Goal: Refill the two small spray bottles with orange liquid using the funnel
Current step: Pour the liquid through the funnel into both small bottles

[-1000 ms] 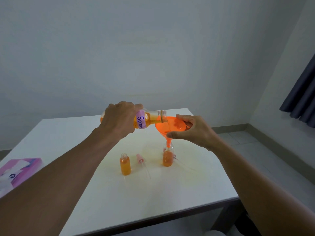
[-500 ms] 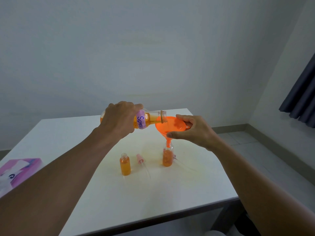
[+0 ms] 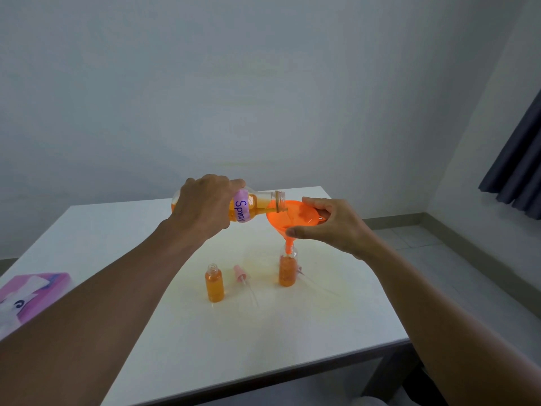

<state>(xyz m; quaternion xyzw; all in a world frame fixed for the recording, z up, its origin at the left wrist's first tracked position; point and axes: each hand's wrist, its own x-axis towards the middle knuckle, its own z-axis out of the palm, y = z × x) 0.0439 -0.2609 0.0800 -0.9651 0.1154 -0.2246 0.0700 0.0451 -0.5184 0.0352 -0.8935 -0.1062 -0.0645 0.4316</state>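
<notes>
My left hand (image 3: 205, 205) grips a large clear bottle (image 3: 257, 205) of orange liquid with a purple label, tipped almost flat, its open mouth over an orange funnel (image 3: 295, 218). My right hand (image 3: 333, 224) holds the funnel by its rim. The funnel's spout sits in the neck of the right small spray bottle (image 3: 287, 272), which stands mostly full and bubbly. The left small spray bottle (image 3: 215, 284) stands uncapped and full of orange liquid. A pink spray cap (image 3: 240, 273) with its tube lies between them; another cap (image 3: 301, 271) lies behind the right bottle.
The white table (image 3: 263, 341) shows a faint orange stain around the bottles. A pink tissue box (image 3: 26, 294) sits at the table's left edge. A dark curtain (image 3: 518, 171) hangs at the right wall. The table's front edge is near my body.
The liquid in the right small bottle has risen and turned bubbly. Both hands, the large bottle and the funnel have stayed in place.
</notes>
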